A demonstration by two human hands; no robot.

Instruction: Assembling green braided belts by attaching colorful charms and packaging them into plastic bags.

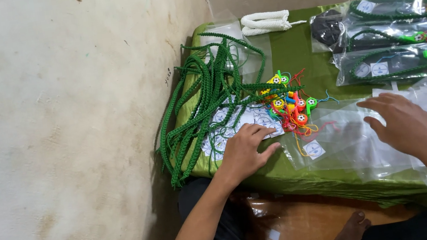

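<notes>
Left hand (pixel 245 152) is lying flat, palm down, fingers spread open on the small white round stickers (pixel 236 122), w/ the green cords (pixel 205 98) just beside it. Right hand (pixel 407 127) is hovering open, fingers bent a bit, over the clear plastic bags (pixel 340 140) on the green tabletop (pixel 298 45). Bright toy whistles (pixel 290 103) are lying between the hands.

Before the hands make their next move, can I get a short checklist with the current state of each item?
1. Left hand flat on the round paper stickers: ok.
2. Right hand on the clear plastic bags, fingers spread: ok.
3. Either hand gripping anything: not ok, both lie open.
4. Green cords free of tangles: not ok, heaped and hanging over the table edge.
5. Coloured whistles sorted: not ok, one mixed pile.
6. Top bag open: cannot tell.
</notes>
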